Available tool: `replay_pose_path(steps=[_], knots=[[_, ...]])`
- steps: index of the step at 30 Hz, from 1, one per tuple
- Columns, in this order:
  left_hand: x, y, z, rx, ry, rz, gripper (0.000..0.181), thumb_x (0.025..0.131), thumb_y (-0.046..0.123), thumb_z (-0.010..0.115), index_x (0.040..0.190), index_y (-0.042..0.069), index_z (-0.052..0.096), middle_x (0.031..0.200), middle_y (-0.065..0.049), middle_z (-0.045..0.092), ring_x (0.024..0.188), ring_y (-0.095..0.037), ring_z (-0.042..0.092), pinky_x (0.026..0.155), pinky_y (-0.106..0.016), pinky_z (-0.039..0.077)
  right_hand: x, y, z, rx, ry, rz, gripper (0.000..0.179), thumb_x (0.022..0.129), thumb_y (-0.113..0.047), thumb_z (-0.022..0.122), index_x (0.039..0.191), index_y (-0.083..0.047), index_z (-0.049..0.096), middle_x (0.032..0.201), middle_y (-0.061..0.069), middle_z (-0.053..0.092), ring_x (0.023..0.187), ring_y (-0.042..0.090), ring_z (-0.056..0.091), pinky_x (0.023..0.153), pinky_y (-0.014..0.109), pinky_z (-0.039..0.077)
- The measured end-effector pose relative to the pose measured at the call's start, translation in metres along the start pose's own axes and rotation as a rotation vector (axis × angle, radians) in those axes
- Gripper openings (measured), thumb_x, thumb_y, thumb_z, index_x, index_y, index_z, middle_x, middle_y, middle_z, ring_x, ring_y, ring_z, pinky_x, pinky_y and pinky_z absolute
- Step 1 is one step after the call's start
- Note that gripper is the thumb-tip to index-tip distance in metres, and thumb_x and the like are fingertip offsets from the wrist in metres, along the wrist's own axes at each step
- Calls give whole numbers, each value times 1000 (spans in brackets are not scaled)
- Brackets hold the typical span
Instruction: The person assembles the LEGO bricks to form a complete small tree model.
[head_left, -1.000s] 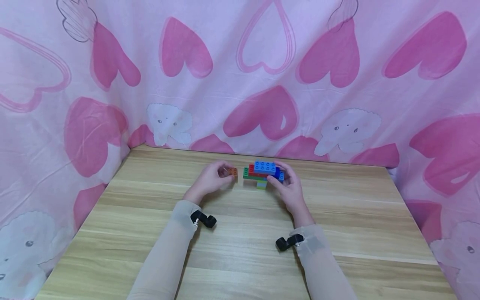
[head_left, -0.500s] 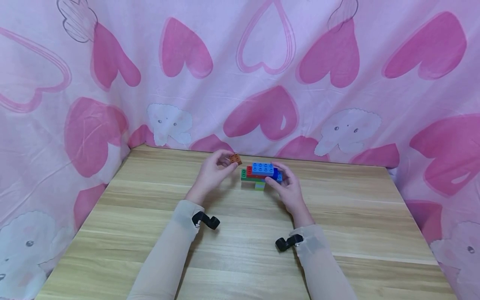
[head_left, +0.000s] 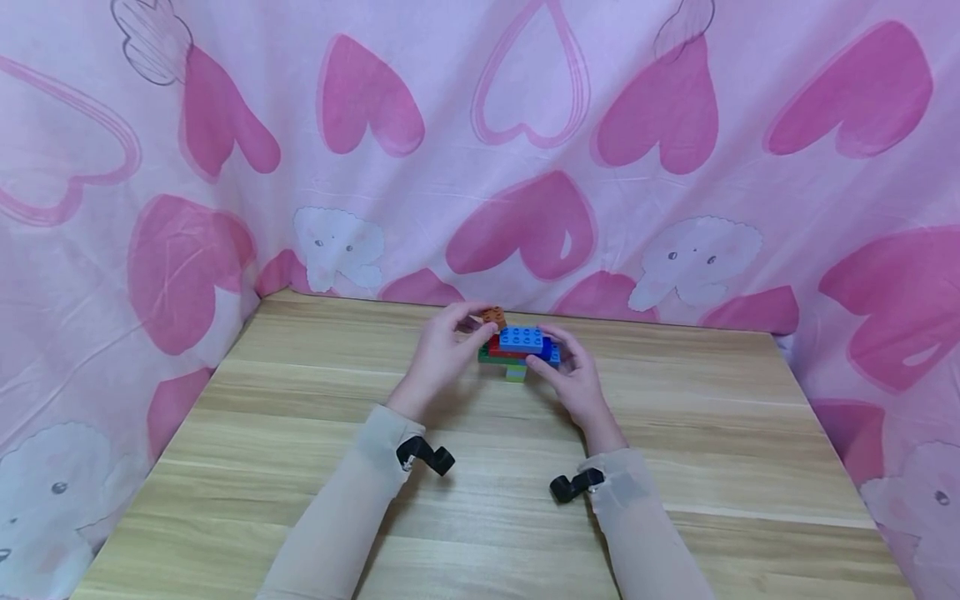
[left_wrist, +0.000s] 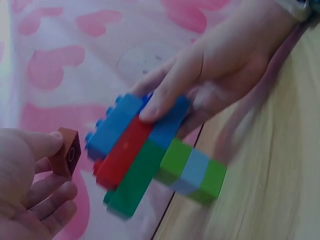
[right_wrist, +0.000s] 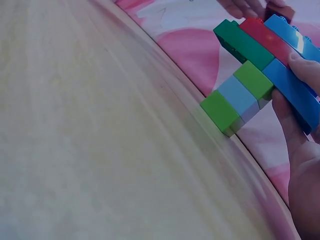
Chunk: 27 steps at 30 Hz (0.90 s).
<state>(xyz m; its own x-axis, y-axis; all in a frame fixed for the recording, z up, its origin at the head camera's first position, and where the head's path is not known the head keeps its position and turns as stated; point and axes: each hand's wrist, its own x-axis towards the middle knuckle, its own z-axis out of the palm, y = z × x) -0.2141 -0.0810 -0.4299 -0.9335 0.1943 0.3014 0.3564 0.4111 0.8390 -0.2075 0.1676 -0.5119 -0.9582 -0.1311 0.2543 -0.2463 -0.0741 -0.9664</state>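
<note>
Between thumb and fingers, my left hand (head_left: 444, 348) pinches a small orange-brown toy brick (head_left: 493, 316); in the left wrist view this brick (left_wrist: 67, 152) is tilted and apart from the rest. My right hand (head_left: 576, 380) grips the right end of a built stack of toy bricks. On the stack's top is a studded light-blue brick (head_left: 522, 337), above a red brick (left_wrist: 124, 152) and a dark blue one partly hidden by the fingers. Under them lie a green brick (left_wrist: 136, 180) and a blue brick (right_wrist: 295, 92). A column of light green and pale blue bricks (right_wrist: 237, 98) forms the base.
A wooden table (head_left: 480, 517) spreads under both arms. Pink cloth (head_left: 525, 167) with hearts hangs behind and at both sides. Each wrist wears a black camera mount (head_left: 425, 456).
The left hand has lifted the orange-brown brick and carried it right, to the left end of the stack. The right hand and stack have shifted slightly left.
</note>
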Motion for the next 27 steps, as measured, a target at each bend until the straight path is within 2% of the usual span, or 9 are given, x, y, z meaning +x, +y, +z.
replay_pose_path(steps=[4,8,16,22,27], knots=[[-2,7,8,3,-6,47,39,107,26,75,144,13,71,127,-5,72,111,-21,70,92,-37,63,0,1,2,-2,-8,-5,59,102,-3,77,155,0,53,149,11,59,129,25,63,106,27,56],[-2,9,14,27,-19,94,38,107,26,75,143,15,72,130,-4,73,113,-19,70,95,-38,61,0,0,3,-15,0,11,59,101,-5,79,155,0,54,148,10,59,128,25,63,105,27,56],[-3,9,19,75,-26,157,39,106,26,77,142,12,73,138,-7,72,125,-27,68,101,-44,59,0,-1,4,-17,-5,22,60,101,-8,80,155,0,55,151,13,60,131,25,64,105,29,57],[-2,6,22,84,-45,169,38,105,26,78,139,11,74,133,-8,73,117,-29,69,95,-41,60,0,0,3,-17,-24,7,54,101,-6,79,153,-11,63,152,13,62,132,24,65,105,30,57],[-2,5,23,53,-54,164,37,104,24,79,138,10,74,131,-9,73,113,-36,71,92,-42,61,-1,1,3,-11,-31,-12,54,102,-6,78,153,-11,62,149,14,63,130,24,66,105,31,58]])
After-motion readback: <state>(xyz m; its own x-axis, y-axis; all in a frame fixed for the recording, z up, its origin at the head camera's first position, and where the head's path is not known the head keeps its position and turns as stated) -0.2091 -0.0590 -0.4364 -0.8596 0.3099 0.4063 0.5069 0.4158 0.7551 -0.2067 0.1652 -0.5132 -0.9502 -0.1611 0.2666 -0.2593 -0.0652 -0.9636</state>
